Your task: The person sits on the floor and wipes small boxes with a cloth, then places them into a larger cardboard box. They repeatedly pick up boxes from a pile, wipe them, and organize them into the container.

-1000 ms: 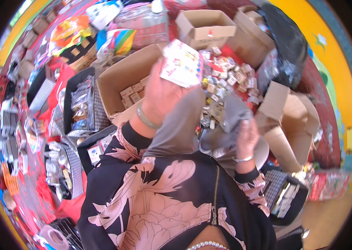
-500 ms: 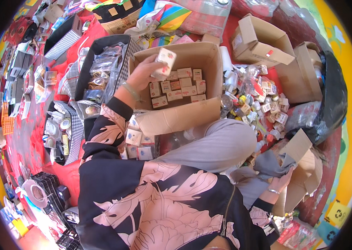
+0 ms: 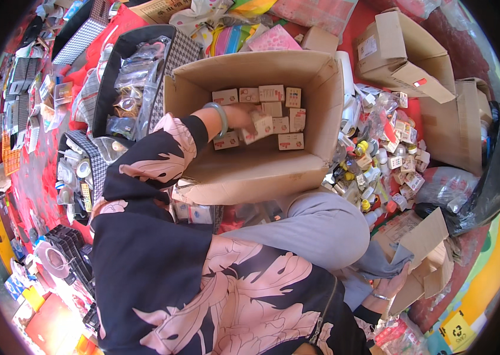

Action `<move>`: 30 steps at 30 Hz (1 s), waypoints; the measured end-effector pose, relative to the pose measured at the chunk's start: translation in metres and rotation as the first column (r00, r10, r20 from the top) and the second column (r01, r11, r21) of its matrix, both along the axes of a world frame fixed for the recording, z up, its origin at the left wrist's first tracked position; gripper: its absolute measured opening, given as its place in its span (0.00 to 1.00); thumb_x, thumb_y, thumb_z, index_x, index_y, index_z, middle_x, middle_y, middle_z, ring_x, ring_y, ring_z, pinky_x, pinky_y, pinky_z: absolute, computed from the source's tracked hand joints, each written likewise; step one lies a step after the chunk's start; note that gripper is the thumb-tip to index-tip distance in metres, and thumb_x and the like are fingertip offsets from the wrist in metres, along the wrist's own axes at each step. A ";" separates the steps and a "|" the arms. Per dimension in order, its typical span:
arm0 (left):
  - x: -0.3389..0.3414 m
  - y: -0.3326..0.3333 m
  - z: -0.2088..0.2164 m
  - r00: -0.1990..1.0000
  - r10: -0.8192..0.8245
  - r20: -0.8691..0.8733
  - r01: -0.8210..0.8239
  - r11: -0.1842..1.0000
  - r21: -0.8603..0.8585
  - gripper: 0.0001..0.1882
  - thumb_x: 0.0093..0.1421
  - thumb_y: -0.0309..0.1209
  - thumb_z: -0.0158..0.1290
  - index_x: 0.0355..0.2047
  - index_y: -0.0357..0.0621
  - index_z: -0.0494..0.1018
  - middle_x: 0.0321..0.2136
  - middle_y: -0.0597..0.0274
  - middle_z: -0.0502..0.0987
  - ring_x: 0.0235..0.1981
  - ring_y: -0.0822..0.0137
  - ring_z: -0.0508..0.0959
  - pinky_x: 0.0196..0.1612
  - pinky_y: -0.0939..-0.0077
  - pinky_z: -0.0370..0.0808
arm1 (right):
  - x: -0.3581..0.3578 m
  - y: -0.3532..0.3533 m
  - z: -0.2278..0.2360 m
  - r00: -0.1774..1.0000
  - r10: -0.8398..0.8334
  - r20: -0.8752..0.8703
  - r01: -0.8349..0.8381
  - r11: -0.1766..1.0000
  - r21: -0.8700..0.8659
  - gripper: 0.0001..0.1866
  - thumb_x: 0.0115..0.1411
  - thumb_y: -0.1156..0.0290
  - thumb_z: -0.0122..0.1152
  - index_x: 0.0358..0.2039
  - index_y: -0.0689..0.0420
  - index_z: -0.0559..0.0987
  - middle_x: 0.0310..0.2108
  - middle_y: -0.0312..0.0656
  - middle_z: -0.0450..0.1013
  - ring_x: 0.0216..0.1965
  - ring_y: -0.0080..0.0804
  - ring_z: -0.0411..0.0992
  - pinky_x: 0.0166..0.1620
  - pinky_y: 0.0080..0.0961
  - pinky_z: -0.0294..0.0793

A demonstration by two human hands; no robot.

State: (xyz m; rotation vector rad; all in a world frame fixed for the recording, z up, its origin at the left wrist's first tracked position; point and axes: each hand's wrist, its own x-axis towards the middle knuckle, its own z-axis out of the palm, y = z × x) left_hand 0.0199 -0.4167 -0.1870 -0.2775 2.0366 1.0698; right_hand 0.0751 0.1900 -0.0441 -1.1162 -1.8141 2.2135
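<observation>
My left hand [image 3: 239,116] is down inside a large open cardboard box [image 3: 250,188], its fingers closed on a small white printed box [image 3: 259,128], which is tilted. Several similar small boxes [image 3: 279,124] lie on the floor of the carton around it; my hand and wrist hide some of them. At the lower right, my right hand [image 3: 391,284] rests against a grey cloth [image 3: 385,258], beside a smaller open cardboard box [image 3: 424,239]. The fingers of that hand are mostly hidden, so I cannot make out their grip.
To the right lies a heap of small bottles and boxes [image 3: 389,160]. Beyond it stand an open carton [image 3: 395,50] and a black plastic bag [image 3: 489,183]. A houndstooth-sided bin [image 3: 182,50] of wrapped goods is on the left. My bent grey-trousered knee [image 3: 327,228] is close to the large carton.
My left hand has gone down into the large carton with the small white box, from above its left edge. My view has shifted slightly. The right hand stays by the grey cloth.
</observation>
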 end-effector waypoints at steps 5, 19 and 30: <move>0.014 0.037 -0.041 0.949 -0.205 0.241 0.217 0.976 -0.024 0.43 0.44 0.40 0.63 0.59 0.41 0.59 0.54 0.47 0.66 0.54 0.55 0.66 0.55 0.71 0.63 | -0.010 -0.028 -0.003 0.996 0.006 0.094 -0.002 0.999 -0.038 0.23 0.64 0.61 0.46 0.54 0.62 0.65 0.54 0.47 0.65 0.53 0.42 0.66 0.55 0.42 0.65; 0.055 0.045 -0.129 0.982 0.033 -0.185 -0.021 0.997 0.070 0.26 0.51 0.36 0.59 0.51 0.45 0.71 0.46 0.55 0.75 0.45 0.58 0.74 0.49 0.73 0.69 | -0.008 -0.018 -0.023 0.994 0.064 0.084 -0.059 0.997 -0.057 0.21 0.62 0.64 0.50 0.52 0.62 0.67 0.53 0.43 0.66 0.52 0.39 0.66 0.55 0.38 0.65; 0.059 0.052 -0.108 0.995 0.078 -0.065 -0.066 0.984 0.166 0.24 0.54 0.32 0.57 0.53 0.46 0.69 0.47 0.57 0.73 0.47 0.64 0.72 0.47 0.73 0.71 | -0.012 -0.034 -0.022 0.991 0.109 0.071 -0.107 0.994 -0.037 0.21 0.63 0.65 0.49 0.53 0.64 0.66 0.52 0.44 0.66 0.52 0.38 0.67 0.55 0.35 0.65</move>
